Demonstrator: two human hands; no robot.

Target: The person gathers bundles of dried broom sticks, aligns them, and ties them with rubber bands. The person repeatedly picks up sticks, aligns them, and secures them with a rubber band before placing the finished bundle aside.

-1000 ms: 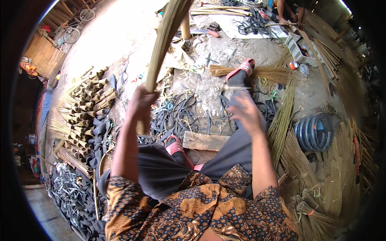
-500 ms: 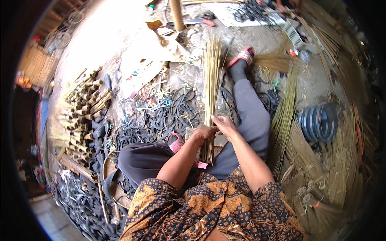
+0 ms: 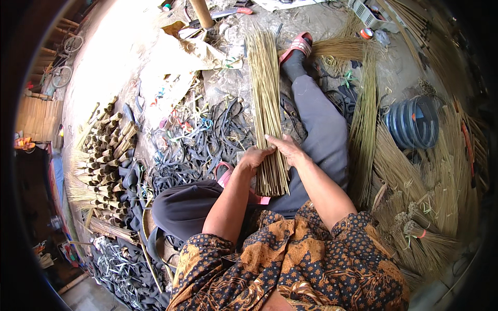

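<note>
A bundle of thin palm-rib sticks [image 3: 263,88] stands lengthwise in front of me between my legs, its thick cut ends toward my body and its wispy tips away. From the left side my left hand [image 3: 255,158] is closed round it near the cut ends. On the right side my right hand [image 3: 288,149] grips it too, thumb lying across the front of the sticks. Both sets of fingers are partly hidden behind the bundle. Beyond the tips, to the right, rests my foot in a pink sandal [image 3: 300,45].
Dark rubber strips [image 3: 207,140] litter the floor at left. Farther left is a stack of tied stick bundles [image 3: 106,155]. To the right lie loose sticks [image 3: 364,124], a blue ribbed container [image 3: 411,123] and a white basket [image 3: 369,14]. A wooden post [image 3: 201,13] and a red-handled knife [image 3: 233,12] are far ahead.
The stick bundle has spread from narrow to wider and flatter between both hands. Its near end has shifted slightly away from my body. My view has also tilted.
</note>
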